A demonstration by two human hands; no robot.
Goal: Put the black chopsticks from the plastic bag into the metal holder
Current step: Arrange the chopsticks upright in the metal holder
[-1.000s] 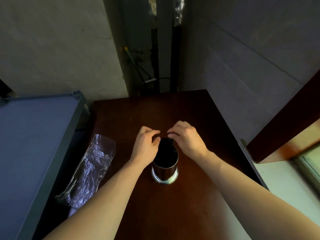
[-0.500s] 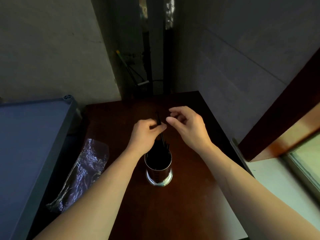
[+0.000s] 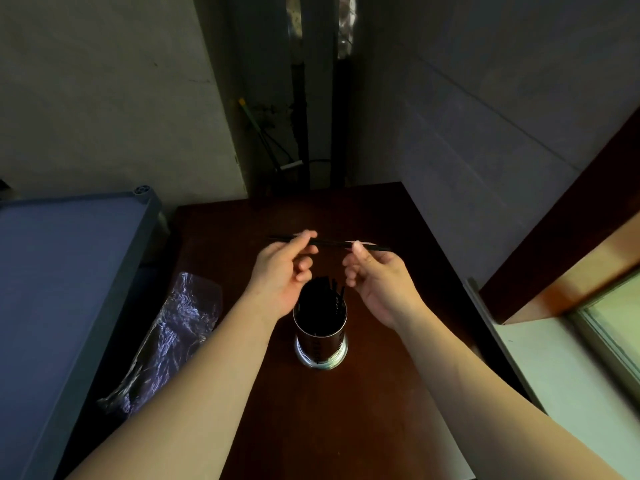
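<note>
A round metal holder [image 3: 320,344] stands on the dark brown table [image 3: 346,410], with several black chopsticks [image 3: 327,289] standing inside it. Above and behind the holder, a single black chopstick [image 3: 330,242] lies level, left to right. My left hand [image 3: 282,271] pinches its left part and my right hand [image 3: 375,275] pinches its right part. The crumpled clear plastic bag [image 3: 166,334] lies at the table's left edge; its contents are too dark to tell.
A blue-grey shelf top [image 3: 62,289] adjoins the table on the left. Grey walls close in behind and to the right, with pipes and cables [image 3: 301,133] in the corner. A white ledge [image 3: 554,375] and a window frame sit at the right.
My left hand lifted one chopstick up out of the holder, and both hands rose. The chopstick turned from upright to level, and my right hand took hold of its other end.
</note>
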